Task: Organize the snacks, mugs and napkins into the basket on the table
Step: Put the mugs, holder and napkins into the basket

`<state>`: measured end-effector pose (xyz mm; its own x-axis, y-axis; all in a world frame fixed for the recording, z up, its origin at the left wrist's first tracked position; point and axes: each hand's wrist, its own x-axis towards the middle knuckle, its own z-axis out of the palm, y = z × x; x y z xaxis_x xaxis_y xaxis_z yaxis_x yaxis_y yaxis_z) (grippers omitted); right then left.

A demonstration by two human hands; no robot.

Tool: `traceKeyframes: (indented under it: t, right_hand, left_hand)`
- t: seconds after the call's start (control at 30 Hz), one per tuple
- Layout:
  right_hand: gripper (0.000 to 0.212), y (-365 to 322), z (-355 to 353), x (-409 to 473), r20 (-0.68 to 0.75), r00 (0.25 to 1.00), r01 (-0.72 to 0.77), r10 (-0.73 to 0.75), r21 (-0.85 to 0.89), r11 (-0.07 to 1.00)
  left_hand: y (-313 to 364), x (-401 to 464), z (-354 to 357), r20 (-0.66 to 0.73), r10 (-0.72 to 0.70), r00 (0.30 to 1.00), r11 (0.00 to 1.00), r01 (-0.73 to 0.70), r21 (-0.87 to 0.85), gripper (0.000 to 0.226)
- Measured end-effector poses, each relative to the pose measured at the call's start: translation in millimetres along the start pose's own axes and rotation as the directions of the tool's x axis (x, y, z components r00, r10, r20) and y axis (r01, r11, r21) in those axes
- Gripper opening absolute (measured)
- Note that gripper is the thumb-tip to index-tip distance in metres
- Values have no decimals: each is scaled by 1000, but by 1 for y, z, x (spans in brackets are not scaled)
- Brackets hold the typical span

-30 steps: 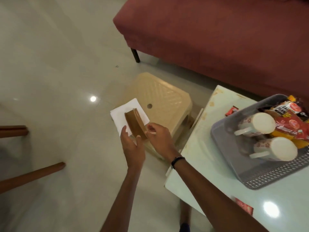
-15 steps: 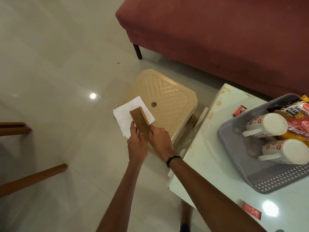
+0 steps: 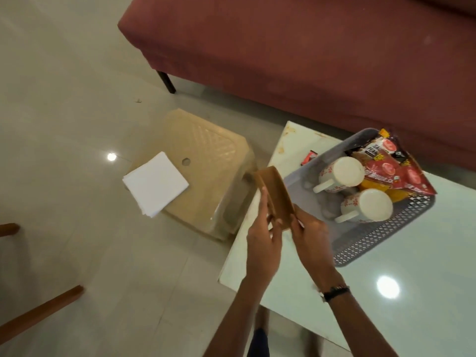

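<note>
Grey perforated basket (image 3: 381, 235) on pale table (image 3: 386, 305), right. Inside: two white floral mugs (image 3: 342, 175) (image 3: 368, 206) lying on sides, red and black snack packets (image 3: 396, 171) at far end. Small red packet (image 3: 309, 157) on table just beside basket's far-left wall. Left hand (image 3: 262, 243) and right hand (image 3: 311, 235) both clamp fingers on brown napkin holder (image 3: 275, 197), held tilted over table's left edge, near basket. White napkin stack (image 3: 154, 184) on beige stool (image 3: 206, 176), left.

Maroon sofa (image 3: 309, 60), tiled floor (image 3: 64, 86).
</note>
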<state>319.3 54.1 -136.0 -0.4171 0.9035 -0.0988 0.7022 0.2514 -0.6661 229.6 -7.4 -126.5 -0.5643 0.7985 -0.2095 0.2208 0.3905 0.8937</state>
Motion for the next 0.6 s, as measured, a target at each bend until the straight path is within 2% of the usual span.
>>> traceKeyframes:
  t: [0.1, 0.17, 0.27, 0.4, 0.5, 0.6]
  right_hand:
    - [20, 42, -30, -6, -33, 998, -49, 48, -13, 999]
    - [18, 64, -41, -5, -27, 997, -71, 70, -39, 997]
    - [18, 93, -43, 0, 29, 993, -117, 118, -52, 992]
    - [20, 117, -28, -2, 134, 975, -179, 178, -4, 984]
    - [23, 125, -21, -2, 107, 972, -211, 207, 27, 977]
    - [24, 128, -19, -1, 69, 974, -216, 214, 26, 976]
  left_hand:
    - [16, -6, 39, 106, -18, 994, 1000, 20, -22, 63]
    - [22, -9, 60, 116, -38, 993, 999, 36, 14, 62]
    - [13, -10, 87, 3, 48, 999, 963, -47, 264, 56]
    - [-9, -6, 109, 24, -38, 999, 867, 21, 498, 57]
    - [-18, -5, 118, 45, -36, 998, 797, 2, 604, 61]
    - [-21, -4, 120, 73, -49, 996, 775, -8, 632, 63]
